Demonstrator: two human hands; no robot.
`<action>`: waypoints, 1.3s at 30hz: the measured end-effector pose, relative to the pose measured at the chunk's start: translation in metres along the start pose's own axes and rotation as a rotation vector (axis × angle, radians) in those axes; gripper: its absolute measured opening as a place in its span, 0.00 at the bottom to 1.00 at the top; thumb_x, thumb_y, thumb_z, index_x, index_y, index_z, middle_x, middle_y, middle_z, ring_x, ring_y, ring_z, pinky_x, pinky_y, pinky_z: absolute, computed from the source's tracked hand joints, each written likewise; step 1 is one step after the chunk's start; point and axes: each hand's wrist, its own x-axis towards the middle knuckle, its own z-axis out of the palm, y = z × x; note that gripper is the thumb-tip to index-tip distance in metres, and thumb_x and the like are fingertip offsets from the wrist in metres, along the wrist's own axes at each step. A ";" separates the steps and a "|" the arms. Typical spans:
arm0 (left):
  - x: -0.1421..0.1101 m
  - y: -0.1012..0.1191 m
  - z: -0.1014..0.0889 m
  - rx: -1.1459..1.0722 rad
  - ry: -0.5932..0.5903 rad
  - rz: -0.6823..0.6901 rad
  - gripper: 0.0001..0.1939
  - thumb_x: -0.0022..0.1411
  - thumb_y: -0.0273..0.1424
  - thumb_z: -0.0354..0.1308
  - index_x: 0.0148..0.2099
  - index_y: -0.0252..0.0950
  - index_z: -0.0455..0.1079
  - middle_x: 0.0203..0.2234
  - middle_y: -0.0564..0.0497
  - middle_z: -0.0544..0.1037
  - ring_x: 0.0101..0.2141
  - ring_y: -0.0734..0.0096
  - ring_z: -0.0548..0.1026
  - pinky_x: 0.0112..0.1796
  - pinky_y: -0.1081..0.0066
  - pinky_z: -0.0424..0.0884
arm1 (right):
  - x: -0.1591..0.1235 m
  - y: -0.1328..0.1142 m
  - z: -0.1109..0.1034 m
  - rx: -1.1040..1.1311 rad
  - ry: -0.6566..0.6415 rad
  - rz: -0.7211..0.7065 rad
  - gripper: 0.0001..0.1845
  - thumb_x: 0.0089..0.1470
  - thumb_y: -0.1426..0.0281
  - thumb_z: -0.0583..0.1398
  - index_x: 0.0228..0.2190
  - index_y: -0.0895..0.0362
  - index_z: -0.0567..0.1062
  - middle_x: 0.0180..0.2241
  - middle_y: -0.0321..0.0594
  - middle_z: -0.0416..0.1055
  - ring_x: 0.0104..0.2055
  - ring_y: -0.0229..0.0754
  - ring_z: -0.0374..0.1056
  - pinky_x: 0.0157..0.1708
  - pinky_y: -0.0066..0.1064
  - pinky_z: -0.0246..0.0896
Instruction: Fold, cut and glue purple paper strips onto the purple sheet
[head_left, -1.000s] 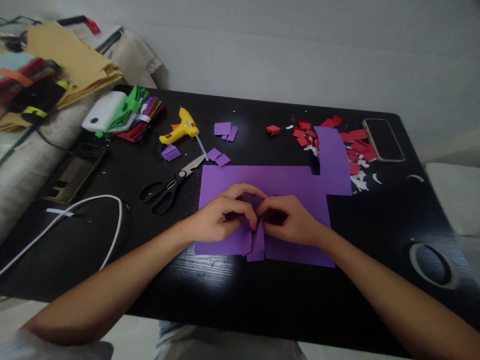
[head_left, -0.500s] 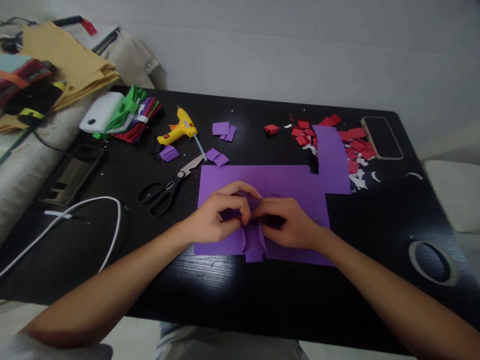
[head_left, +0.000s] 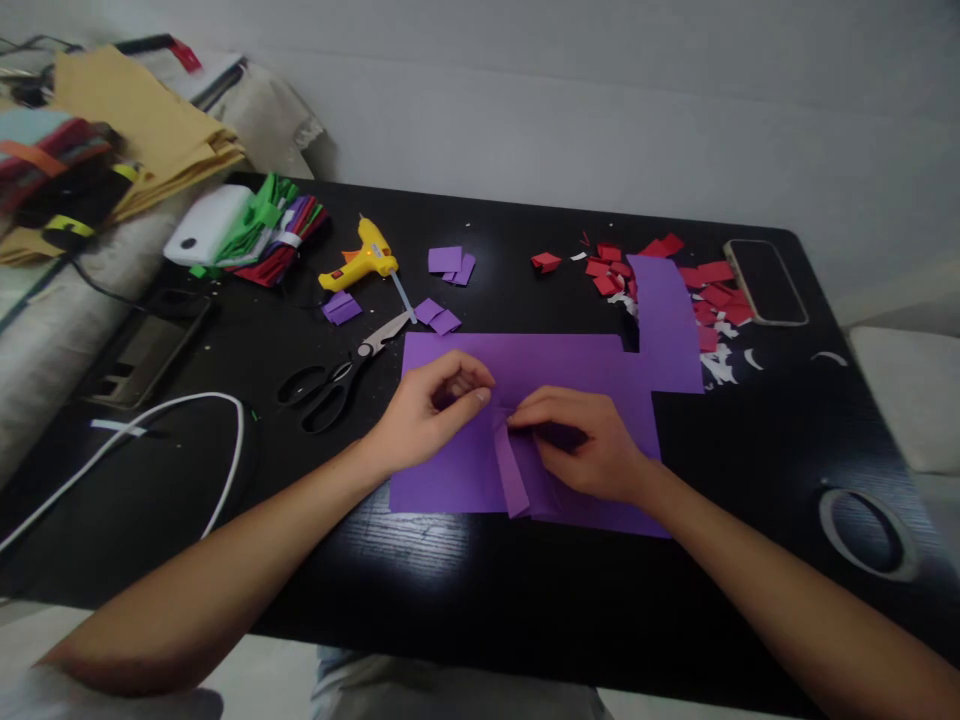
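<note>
A folded purple paper strip stands at a slant over the large purple paper sheet, its lower end close to the sheet's near edge. My right hand pinches the upper end of this strip between thumb and fingers. My left hand hovers just left of the strip, fingers curved and thumb a little apart, with nothing visible in it. Part of the strip's top is hidden behind my right fingertips. Another curved purple piece overlaps the sheet's upper right corner.
Scissors and a yellow glue gun lie left of the sheet, near small purple paper pieces. Red paper pieces, white scraps and a phone are at the right. A white cable loops at left.
My left hand has let go of the purple strip and moved slightly up and left. My right hand keeps its pinch, and the strip has turned to a slant.
</note>
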 end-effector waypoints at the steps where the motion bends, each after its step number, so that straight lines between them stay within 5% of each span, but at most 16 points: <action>1: 0.000 0.000 0.000 0.001 -0.026 -0.035 0.07 0.67 0.34 0.62 0.41 0.35 0.74 0.27 0.53 0.75 0.28 0.74 0.71 0.31 0.74 0.68 | 0.000 -0.001 -0.001 -0.013 0.012 -0.002 0.17 0.55 0.81 0.59 0.41 0.53 0.81 0.39 0.41 0.82 0.40 0.42 0.79 0.42 0.34 0.76; 5: 0.000 0.003 0.001 -0.028 -0.124 -0.138 0.13 0.68 0.38 0.60 0.36 0.34 0.73 0.23 0.54 0.73 0.24 0.76 0.69 0.26 0.76 0.65 | 0.000 -0.001 -0.002 -0.071 0.049 -0.027 0.17 0.56 0.81 0.58 0.41 0.52 0.81 0.40 0.40 0.81 0.42 0.42 0.79 0.43 0.35 0.77; 10: 0.001 0.005 0.001 -0.129 -0.189 -0.193 0.12 0.67 0.37 0.61 0.35 0.34 0.71 0.21 0.56 0.73 0.22 0.78 0.69 0.25 0.77 0.66 | -0.003 -0.004 -0.001 -0.145 0.026 -0.111 0.17 0.57 0.80 0.60 0.44 0.51 0.80 0.53 0.47 0.77 0.50 0.46 0.78 0.50 0.42 0.77; 15: 0.002 0.002 0.001 -0.192 -0.195 -0.218 0.11 0.67 0.36 0.60 0.34 0.34 0.70 0.20 0.57 0.70 0.20 0.79 0.67 0.23 0.78 0.65 | -0.004 -0.007 0.000 -0.234 -0.002 -0.234 0.22 0.58 0.82 0.61 0.51 0.52 0.77 0.51 0.47 0.80 0.56 0.51 0.76 0.56 0.49 0.74; 34: 0.000 0.000 0.000 -0.172 -0.245 -0.160 0.12 0.69 0.39 0.59 0.40 0.34 0.71 0.25 0.55 0.70 0.25 0.75 0.68 0.28 0.75 0.65 | -0.004 -0.011 -0.001 -0.209 0.025 -0.172 0.20 0.57 0.81 0.61 0.50 0.54 0.76 0.50 0.48 0.79 0.51 0.46 0.79 0.53 0.40 0.78; 39: -0.003 -0.003 0.000 -0.051 -0.203 -0.003 0.06 0.69 0.32 0.58 0.44 0.34 0.71 0.29 0.53 0.73 0.28 0.74 0.70 0.30 0.73 0.68 | -0.004 -0.009 -0.001 -0.225 0.035 -0.181 0.20 0.57 0.81 0.61 0.49 0.54 0.76 0.49 0.49 0.80 0.51 0.47 0.79 0.52 0.40 0.79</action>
